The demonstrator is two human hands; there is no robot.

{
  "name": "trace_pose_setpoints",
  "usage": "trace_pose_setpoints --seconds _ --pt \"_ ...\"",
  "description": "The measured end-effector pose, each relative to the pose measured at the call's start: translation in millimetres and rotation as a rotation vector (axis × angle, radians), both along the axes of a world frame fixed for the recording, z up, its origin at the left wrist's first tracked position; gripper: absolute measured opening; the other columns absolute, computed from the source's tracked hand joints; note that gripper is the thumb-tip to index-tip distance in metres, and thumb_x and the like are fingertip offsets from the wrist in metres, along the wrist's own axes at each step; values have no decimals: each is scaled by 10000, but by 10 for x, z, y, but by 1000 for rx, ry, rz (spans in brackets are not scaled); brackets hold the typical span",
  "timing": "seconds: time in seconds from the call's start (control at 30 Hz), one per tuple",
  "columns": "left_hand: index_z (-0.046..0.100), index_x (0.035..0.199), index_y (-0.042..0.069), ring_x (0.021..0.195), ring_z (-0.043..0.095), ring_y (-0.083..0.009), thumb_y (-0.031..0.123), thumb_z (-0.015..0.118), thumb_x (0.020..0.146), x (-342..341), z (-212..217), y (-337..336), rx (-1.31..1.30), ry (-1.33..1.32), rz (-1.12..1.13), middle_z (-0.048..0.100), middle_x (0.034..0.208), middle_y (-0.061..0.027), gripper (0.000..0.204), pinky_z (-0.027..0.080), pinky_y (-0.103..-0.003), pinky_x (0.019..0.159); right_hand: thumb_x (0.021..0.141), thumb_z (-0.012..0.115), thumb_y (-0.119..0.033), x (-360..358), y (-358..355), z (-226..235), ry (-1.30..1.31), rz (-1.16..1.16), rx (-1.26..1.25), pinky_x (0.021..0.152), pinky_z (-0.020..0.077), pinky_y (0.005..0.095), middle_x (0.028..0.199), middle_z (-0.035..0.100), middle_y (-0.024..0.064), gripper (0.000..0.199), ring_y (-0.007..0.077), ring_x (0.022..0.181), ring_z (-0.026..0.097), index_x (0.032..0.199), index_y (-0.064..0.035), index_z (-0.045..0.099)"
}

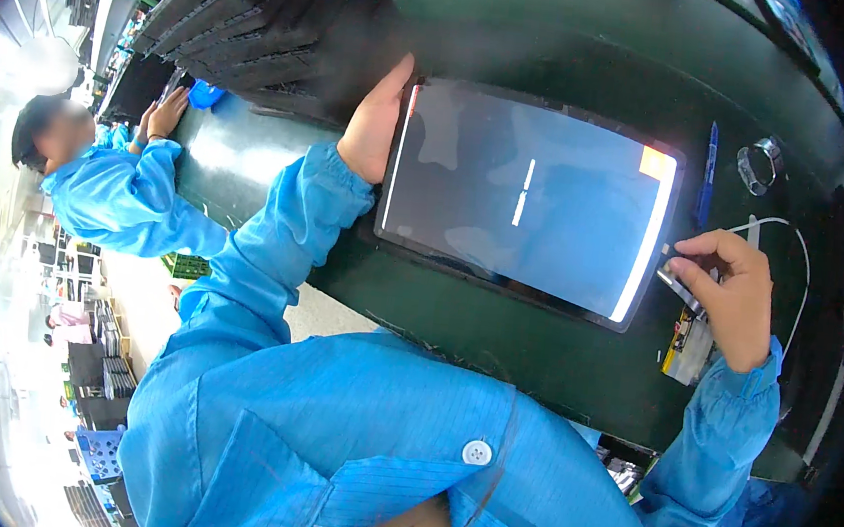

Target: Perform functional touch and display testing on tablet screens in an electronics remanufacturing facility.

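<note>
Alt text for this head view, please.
A person's left hand touches the left edge of a lit tablet over a dark green workbench, while the right hand pinches a small object by its right edge. A blue pen and white cable are nearby; a co-worker in blue appears at left.

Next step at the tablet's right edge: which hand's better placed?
Right, probably: the right hand is beside that edge, pinching something small; the left hand is at the opposite edge of the tablet.
</note>
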State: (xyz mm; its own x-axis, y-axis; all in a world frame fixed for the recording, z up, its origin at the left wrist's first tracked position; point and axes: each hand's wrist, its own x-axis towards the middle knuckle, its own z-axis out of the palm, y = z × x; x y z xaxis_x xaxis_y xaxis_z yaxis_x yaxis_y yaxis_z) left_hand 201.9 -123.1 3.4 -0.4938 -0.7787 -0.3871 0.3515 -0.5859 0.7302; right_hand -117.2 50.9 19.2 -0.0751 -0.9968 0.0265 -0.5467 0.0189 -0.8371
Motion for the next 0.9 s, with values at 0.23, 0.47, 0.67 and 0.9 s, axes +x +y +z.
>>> trace_pose_setpoints --seconds 0.23,0.47,0.67,0.9 --pt "564 940 18 752 579 -211 421 379 893 -5 26 32 10 19 -8 616 864 -99 446 469 -317 713 680 653 -42 -11 -13 -24 -47 17 19 584 412 229 708 588 55 117 104 637 529 782 -1 613" --pt "577 906 25 721 581 -206 437 378 888 47 -12 -6 30 5 -47 620 830 -90 458 472 -314 691 678 666 -28 -5 -12 2 -84 24 49 606 417 227 734 594 55 126 105 660 533 789 2 614" --pt "579 906 29 708 579 -200 443 376 886 12 26 18 45 8 -40 619 819 -85 462 472 -308 681 677 665 -27 -54 -36 -63 -148 31 64 629 425 231 744 601 61 131 112 692 549 793 2 613" --pt "576 980 22 808 584 -234 474 308 894 100 -73 -72 24 93 -141 624 929 -103 532 454 -334 756 677 655 -7 -41 -31 -46 -126 41 53 640 435 233 747 602 62 126 116 699 557 794 4 611"
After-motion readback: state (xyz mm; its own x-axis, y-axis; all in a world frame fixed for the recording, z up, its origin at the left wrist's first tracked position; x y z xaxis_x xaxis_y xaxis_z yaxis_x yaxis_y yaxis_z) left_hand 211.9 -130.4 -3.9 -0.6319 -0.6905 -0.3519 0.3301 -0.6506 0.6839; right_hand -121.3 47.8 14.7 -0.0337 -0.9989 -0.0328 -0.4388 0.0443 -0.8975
